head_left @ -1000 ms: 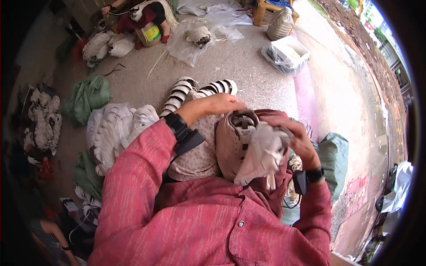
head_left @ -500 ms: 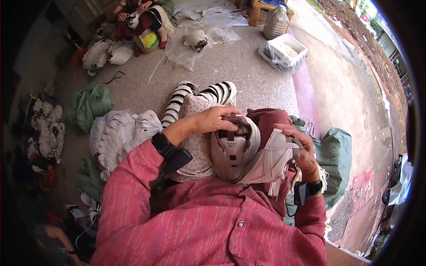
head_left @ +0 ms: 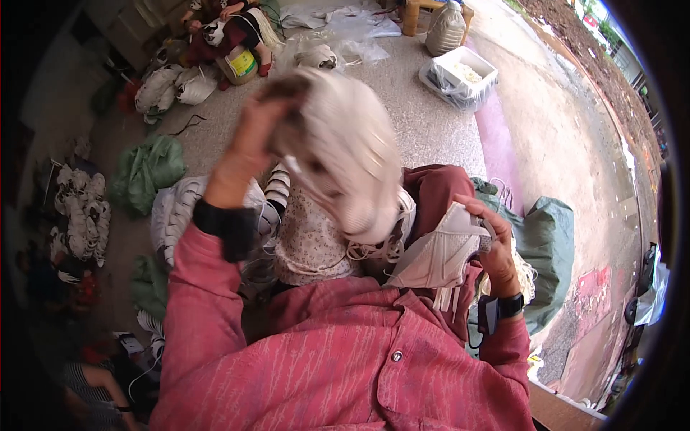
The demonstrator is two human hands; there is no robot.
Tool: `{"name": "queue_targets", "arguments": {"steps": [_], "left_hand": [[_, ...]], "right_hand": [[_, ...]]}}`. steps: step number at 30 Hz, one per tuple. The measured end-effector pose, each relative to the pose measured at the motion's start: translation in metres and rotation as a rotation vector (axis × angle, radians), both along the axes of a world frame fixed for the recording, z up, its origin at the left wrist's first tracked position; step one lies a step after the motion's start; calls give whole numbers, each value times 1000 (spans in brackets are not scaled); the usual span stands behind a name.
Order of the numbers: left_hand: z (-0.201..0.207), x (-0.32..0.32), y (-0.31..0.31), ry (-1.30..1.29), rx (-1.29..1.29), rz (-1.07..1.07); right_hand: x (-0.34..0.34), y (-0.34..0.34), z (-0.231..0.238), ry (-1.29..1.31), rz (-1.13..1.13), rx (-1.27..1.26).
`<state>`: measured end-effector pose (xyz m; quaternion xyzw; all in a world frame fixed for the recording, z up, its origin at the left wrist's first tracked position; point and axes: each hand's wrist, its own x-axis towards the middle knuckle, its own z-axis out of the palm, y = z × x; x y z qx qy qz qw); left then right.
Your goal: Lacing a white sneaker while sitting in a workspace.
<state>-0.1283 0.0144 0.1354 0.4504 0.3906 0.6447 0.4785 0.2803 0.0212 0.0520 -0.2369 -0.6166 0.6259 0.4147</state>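
Observation:
My left hand [head_left: 248, 136] grips a whitish shoe upper [head_left: 352, 136] by its dark collar end and holds it up in front of my lap. Both are smeared by motion, and some fingers are hidden inside the collar. In my right hand [head_left: 496, 248] a second white shoe upper [head_left: 440, 248] is pinched by its edge, low over the right side of my lap, with pale strips hanging below. Between the two, partly covered by the raised upper, lies a white piece with loose laces [head_left: 392, 246]. Flower-patterned fabric [head_left: 314, 248] and dark red fabric [head_left: 435, 188] cover my lap.
Stacked white uppers [head_left: 176, 215] lie left of my lap, a green sack [head_left: 147, 172] beyond them. A grey-green sack [head_left: 548, 251] stands at right. Ahead are a white tub [head_left: 474, 90], a large plastic bottle [head_left: 445, 32] and a seated person [head_left: 215, 43] among more uppers.
My left hand has lifted one upper from beside the other, up and to the left, uncovering the laced piece. My right hand stays nearly in place with its upper.

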Motion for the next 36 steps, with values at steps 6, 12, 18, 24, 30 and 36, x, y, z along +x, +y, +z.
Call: {"name": "queue_targets", "arguments": {"steps": [6,12,18,24,30,36], "left_hand": [[33,-35,-34,18,-160,-129],[17,30,-49,357,12,-634],[25,-23,-95,149,42,-225],[24,-96,-122,-391,-73,403],[8,-93,-130,-696,-166,530],[14,-45,-121,-1077,-195,-4]], "right_hand": [[-47,15,19,-210,1,110],[-125,36,4,-575,-85,389],[-78,67,66,-229,12,-69],[-22,-3,81,454,-450,-163],[-2,36,26,606,201,-366],[-41,50,32,-37,197,122]]}}
